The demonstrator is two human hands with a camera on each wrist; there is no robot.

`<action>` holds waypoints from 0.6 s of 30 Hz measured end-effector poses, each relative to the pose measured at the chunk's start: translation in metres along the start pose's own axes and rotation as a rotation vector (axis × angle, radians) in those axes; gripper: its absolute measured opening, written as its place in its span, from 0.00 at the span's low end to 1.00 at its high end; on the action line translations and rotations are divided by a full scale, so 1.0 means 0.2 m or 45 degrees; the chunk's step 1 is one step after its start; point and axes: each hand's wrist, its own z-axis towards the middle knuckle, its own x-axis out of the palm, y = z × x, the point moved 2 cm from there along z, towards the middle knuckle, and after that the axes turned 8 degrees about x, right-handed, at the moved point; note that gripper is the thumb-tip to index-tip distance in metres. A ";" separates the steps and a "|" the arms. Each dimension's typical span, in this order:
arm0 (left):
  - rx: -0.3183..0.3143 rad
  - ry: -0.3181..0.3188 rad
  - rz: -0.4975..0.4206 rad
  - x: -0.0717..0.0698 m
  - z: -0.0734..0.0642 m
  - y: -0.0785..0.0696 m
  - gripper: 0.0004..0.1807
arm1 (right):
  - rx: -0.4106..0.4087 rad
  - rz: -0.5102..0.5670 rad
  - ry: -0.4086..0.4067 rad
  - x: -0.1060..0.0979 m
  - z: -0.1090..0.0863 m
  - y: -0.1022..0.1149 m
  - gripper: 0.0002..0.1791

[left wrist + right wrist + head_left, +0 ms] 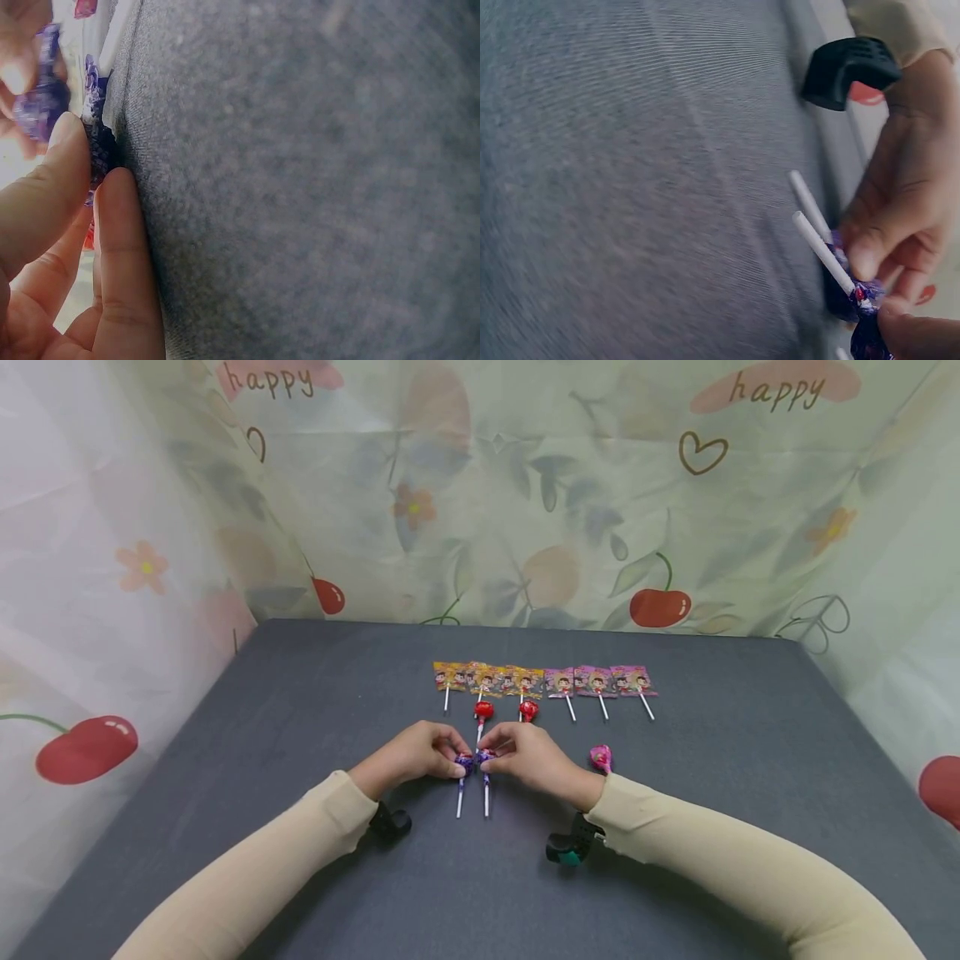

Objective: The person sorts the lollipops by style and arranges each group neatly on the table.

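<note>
My left hand [420, 752] pinches a purple-wrapped lollipop [463, 765] by its round head, thumb on one side and fingers on the other. Close beside it, my right hand [534, 757] pinches a second purple-wrapped lollipop [486, 757] the same way. Both white sticks point toward me, side by side over the dark table [480, 893]. In the left wrist view the left lollipop's head [99, 150] is right at the tabletop. From the right wrist, the near lollipop [866, 326] overlaps the left hand's one. Just beyond the hands lie two red-wrapped lollipops [484, 710].
Behind runs a row of flat-packed lollipops, orange packets [486, 679] on the left and pink packets [595, 681] on the right. One round pink lollipop [601, 757] lies near the right forearm. A printed curtain [495, 527] hangs around the table's back and sides.
</note>
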 end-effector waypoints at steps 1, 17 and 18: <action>0.001 0.000 0.001 0.00 0.00 0.00 0.11 | 0.005 -0.010 0.002 0.01 0.00 -0.01 0.11; -0.004 0.001 0.015 0.00 0.01 0.01 0.11 | 0.006 -0.003 0.000 0.05 0.02 -0.03 0.11; -0.001 0.002 0.018 0.00 0.00 0.01 0.11 | 0.001 -0.004 0.004 0.05 0.02 -0.03 0.11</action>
